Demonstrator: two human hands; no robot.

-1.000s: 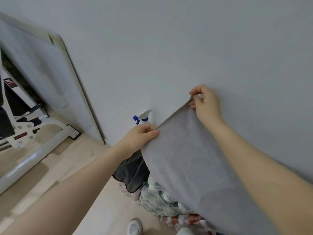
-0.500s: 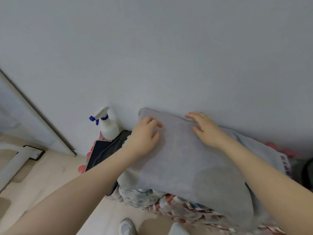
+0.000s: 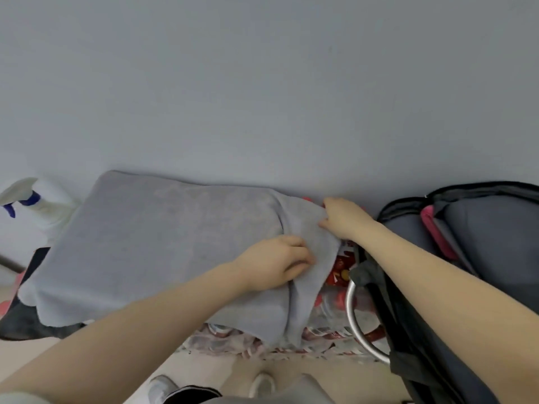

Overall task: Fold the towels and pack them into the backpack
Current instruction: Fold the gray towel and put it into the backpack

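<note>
A grey towel (image 3: 151, 246) lies spread over a low patterned surface against the wall. My left hand (image 3: 277, 262) grips the towel's right end near the front, fingers curled into the cloth. My right hand (image 3: 341, 218) pinches the same end farther back, close to the wall. The cloth bunches into folds between both hands. A grey backpack (image 3: 481, 228) with black trim stands open at the right, with a pink item (image 3: 437, 237) inside it.
A white spray bottle (image 3: 43, 202) with a blue trigger stands at the far left by the wall. A dark flat item (image 3: 32, 287) sticks out under the towel's left end. A metal ring (image 3: 354, 313) and red-patterned covering (image 3: 335, 319) show between towel and backpack. My shoes (image 3: 163, 387) are below.
The towel went from held up by its corners to lying flat on the surface. Both hands slid right along it to its right end, and the view swung right, revealing the backpack.
</note>
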